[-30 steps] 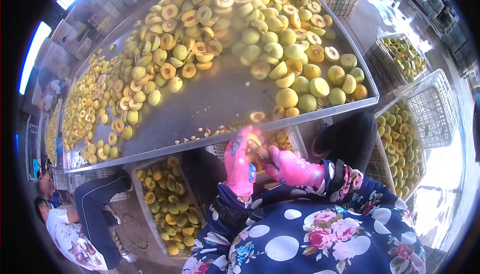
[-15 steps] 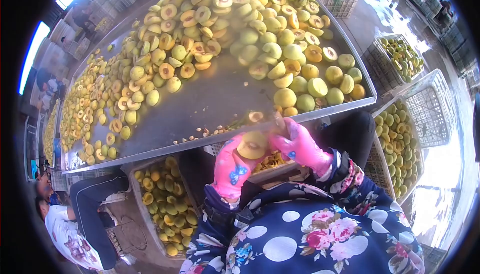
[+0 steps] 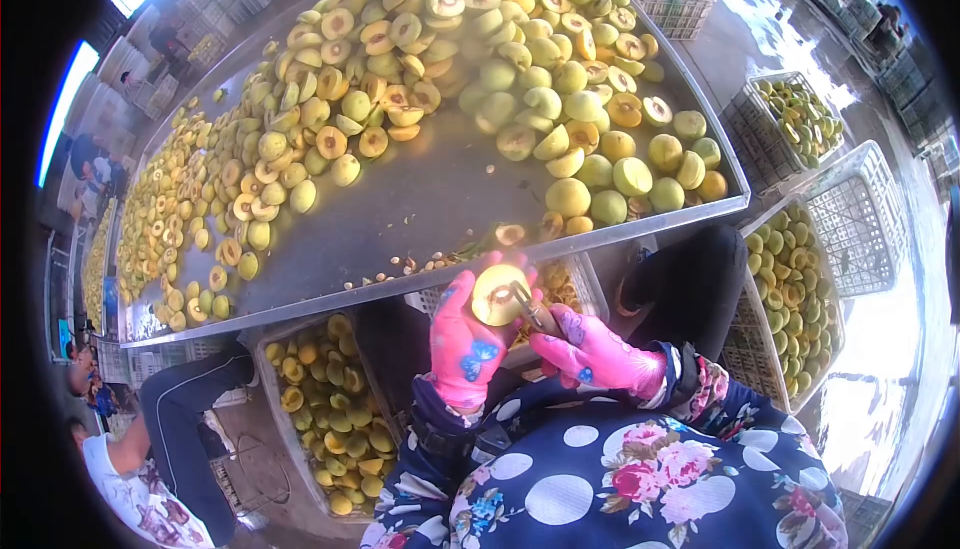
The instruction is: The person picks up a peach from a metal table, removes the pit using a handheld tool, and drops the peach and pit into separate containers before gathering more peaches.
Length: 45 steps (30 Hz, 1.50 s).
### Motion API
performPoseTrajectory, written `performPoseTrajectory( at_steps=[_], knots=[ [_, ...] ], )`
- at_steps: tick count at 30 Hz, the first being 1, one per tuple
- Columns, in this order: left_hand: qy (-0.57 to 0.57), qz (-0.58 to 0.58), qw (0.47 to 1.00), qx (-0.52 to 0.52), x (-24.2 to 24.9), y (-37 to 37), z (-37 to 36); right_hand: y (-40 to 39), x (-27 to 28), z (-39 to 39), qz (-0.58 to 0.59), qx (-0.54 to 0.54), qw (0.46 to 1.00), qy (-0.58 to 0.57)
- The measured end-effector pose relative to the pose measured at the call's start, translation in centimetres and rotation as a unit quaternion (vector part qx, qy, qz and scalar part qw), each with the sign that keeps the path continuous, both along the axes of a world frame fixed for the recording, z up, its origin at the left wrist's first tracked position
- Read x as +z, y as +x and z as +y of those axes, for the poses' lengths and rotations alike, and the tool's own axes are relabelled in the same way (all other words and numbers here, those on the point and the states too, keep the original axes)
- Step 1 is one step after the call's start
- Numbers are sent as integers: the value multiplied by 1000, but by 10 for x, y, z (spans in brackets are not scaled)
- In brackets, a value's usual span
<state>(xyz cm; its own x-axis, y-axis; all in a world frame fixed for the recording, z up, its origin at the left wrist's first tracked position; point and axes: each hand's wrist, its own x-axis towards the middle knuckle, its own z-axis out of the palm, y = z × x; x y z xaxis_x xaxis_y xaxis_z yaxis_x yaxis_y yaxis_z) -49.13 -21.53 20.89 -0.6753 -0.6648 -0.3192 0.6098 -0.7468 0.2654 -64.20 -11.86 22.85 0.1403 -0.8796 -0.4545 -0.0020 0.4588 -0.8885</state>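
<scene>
Half-fruit [image 3: 488, 301] by near edge of table [image 3: 640, 227], gripped in left fingers [image 3: 452, 301], right fingers [image 3: 571, 326] wrapped round tool [image 3: 542, 319], tip at cut face: best held steady, tip shallow, angled clear of left fingers.

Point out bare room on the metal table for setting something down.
Widest free patch: mid metal table, between the left fruit heap, the right fruit group and the pale bits near the front rim. A smaller one lies left of those bits, between heap and rim. Crowded with fruit: far middle, right side, most of the left.
</scene>
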Motion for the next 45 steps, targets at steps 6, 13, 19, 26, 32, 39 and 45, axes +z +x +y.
performPoseTrajectory(
  at_steps=[6, 13, 19, 26, 32, 39, 45],
  knots=[
    [6, -83, 996, 34, 0, -8, 7, 6, 2, -2, -4, -15, 1000, 16],
    [-93, -164, 979, 83, -2, -19, 15, 15, -16, -2, 33, -36, 998, -39],
    [-139, -197, 965, 107, -6, -27, 20, 18, -33, -2, 102, -39, 982, -157],
    [-154, -241, 957, 49, -31, -16, 11, 1, -29, -15, 212, 83, 970, -80],
    [-164, -243, 956, 14, -45, -9, 0, -3, -59, -16, 198, 66, 965, -159],
    [-203, -360, 909, 59, -61, -13, -5, 2, -55, -20, 273, 116, 947, -124],
    [-195, -367, 901, 124, -71, -19, -2, 15, -76, -21, 188, 78, 967, -156]
  ],
)
